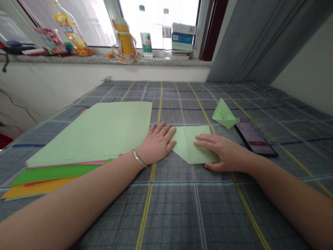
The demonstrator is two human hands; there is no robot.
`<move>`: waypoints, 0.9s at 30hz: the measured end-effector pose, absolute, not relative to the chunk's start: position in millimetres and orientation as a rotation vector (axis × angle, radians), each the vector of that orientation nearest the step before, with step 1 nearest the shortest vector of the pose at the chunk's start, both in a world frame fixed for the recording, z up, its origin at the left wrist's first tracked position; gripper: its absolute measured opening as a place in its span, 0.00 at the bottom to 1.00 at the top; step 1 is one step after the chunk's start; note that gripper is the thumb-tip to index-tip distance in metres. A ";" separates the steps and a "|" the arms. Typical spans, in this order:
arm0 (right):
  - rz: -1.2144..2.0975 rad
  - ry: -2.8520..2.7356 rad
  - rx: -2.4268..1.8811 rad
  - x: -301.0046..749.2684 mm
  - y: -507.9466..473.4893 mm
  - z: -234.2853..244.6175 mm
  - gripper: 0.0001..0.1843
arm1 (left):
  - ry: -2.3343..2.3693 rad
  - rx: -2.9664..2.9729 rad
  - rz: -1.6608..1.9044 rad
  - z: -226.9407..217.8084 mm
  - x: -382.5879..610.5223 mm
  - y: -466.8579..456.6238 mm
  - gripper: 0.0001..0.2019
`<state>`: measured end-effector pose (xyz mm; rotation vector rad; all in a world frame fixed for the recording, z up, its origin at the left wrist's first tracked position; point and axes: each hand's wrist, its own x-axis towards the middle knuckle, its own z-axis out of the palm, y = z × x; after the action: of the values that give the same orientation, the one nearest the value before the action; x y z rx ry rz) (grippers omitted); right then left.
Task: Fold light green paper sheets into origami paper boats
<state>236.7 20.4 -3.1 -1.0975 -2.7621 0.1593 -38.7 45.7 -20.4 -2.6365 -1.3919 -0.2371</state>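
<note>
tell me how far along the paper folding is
A pointed light green paper fold already looks finished. In hand: the left hand and right hand hold down a creased green sheet. Left: a stack of flat coloured paper lies unfolded.

Plaid cloth [171, 215] under paper [88, 135] and phone [256, 140]

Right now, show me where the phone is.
In the head view, the phone lies right of the right hand, beside the folded green paper shape.
</note>
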 end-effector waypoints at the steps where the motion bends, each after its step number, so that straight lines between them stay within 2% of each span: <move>1: 0.181 -2.766 -1.083 239.1 20.5 -1.4 0.38 | -1.354 -2.662 -0.230 -20.3 -38.8 44.8 0.26; 8: 0.267 -2.824 -1.011 254.1 25.1 3.4 0.41 | -1.027 -2.952 -0.143 -13.5 -40.7 45.1 0.33; 11: 0.224 -2.778 -0.949 260.6 31.6 0.2 0.36 | -0.880 -3.010 -0.198 -10.8 -39.6 46.2 0.31; 15: 0.132 -2.746 -0.871 263.2 36.1 -0.2 0.24 | -0.615 -3.069 -0.306 -7.0 -36.5 44.7 0.21; 18: 0.077 -2.746 -0.843 258.7 31.8 3.3 0.22 | -0.522 -3.104 -0.346 -3.1 -35.8 42.2 0.18; 27: 0.198 -2.718 -0.775 243.6 18.3 6.3 0.18 | -0.701 -3.200 -0.347 0.6 -38.2 38.4 0.20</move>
<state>243.6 18.3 6.3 -0.7748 -2.7177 0.1975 -38.2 38.4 0.6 -3.2003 -0.7005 -0.3470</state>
